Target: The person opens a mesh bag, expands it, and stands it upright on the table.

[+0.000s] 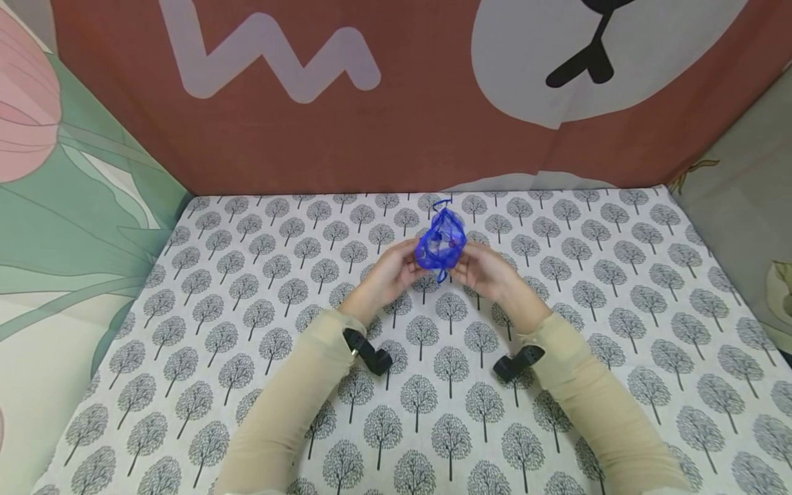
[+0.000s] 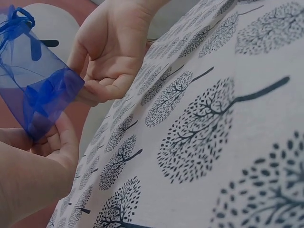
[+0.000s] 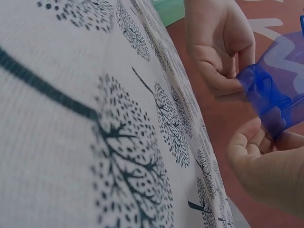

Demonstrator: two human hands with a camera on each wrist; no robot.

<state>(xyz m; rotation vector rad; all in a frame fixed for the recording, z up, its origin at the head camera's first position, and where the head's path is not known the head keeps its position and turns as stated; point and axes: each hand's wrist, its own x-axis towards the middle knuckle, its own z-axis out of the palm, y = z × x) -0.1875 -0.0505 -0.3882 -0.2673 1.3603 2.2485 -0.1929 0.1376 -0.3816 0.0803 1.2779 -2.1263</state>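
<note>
Both hands hold a sheer blue drawstring pouch [image 1: 441,258], one hand at each side. My left hand [image 1: 392,273] pinches one corner between thumb and fingers. At the other corner my right hand [image 1: 485,271] pinches the cloth in the same way. In the left wrist view the pouch [image 2: 45,102] is stretched between the hands, and its gathered neck with a knotted cord [image 2: 19,21] is at the upper left. Folded, darker blue cloth shows toward the pinched end of the pouch [image 3: 273,97] in the right wrist view.
A white cloth printed with dark trees [image 1: 421,395] covers the table under the arms. Behind it rises a reddish-brown patterned backdrop [image 1: 396,151]. A floral panel [image 1: 80,206] stands on the left and a grey one [image 1: 736,172] on the right. Each wrist wears a black camera [image 1: 371,354].
</note>
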